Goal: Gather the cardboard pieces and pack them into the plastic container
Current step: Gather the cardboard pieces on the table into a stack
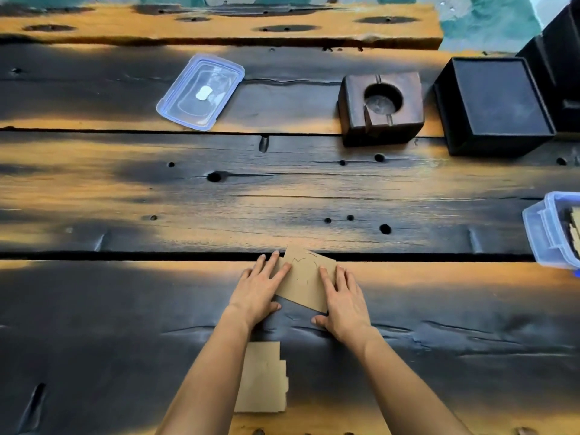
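A brown cardboard piece (303, 277) with pencil marks lies flat on the dark wooden table, near its middle. My left hand (259, 288) rests on the piece's left edge, fingers spread. My right hand (343, 298) presses on its right edge, thumb on the table. A second, stepped cardboard piece (263, 376) lies nearer to me, between my forearms. The clear plastic container (547, 230) with blue clips stands at the right edge, with cardboard pieces inside. Its clear lid (201, 92) lies apart at the far left.
A wooden block with a round hollow (381, 108) and a black box (492, 105) stand at the far right. More black boxes (561, 58) sit behind them. A raised plank (219, 25) runs along the back. Gaps run between the table boards.
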### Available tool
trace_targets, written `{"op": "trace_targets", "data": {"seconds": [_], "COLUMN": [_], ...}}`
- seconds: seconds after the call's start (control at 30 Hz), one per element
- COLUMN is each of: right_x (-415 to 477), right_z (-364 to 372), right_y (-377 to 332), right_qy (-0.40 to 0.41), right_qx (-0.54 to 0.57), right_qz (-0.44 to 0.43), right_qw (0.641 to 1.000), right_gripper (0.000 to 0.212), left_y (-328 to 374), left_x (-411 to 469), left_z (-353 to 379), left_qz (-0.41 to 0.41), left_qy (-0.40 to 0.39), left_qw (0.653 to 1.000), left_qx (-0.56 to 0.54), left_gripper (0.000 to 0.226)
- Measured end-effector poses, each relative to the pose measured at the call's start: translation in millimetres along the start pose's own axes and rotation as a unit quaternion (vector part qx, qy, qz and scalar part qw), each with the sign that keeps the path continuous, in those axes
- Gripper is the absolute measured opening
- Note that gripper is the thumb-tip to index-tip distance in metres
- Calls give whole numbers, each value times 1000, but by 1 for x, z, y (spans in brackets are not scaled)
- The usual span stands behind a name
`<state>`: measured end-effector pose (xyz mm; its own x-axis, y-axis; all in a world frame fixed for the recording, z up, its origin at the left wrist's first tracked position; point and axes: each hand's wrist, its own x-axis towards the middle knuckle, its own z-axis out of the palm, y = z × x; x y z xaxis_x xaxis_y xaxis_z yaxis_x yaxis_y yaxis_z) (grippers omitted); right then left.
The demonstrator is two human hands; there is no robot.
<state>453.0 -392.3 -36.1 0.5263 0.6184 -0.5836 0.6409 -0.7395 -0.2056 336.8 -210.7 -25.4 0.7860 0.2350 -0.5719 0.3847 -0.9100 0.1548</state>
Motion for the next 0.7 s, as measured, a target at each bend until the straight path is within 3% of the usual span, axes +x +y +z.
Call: {"op": "trace_targets", "data": {"seconds": [0.17,0.43,0.7], "right_x": [20,53,50], "right_z": [-14,-43,-48], "right_y": [12,19,22], "right_qy": [23,-20,-9], "right_qx": [-21,-70,-66], "right_qz": [-33,-91,-122], "right_qw": [999,993,990], "right_gripper": [97,108,109], "left_y": [-4,-4,-2], "left_x": [10,21,19], "left_z": [-3,-2,-3], "left_qz": [-9,-18,-12], "left_qy": [0,29,31], "left_qw": [1000,999,998], "left_qx": [-12,-22,-49], "left_gripper": [97,88,84]}}
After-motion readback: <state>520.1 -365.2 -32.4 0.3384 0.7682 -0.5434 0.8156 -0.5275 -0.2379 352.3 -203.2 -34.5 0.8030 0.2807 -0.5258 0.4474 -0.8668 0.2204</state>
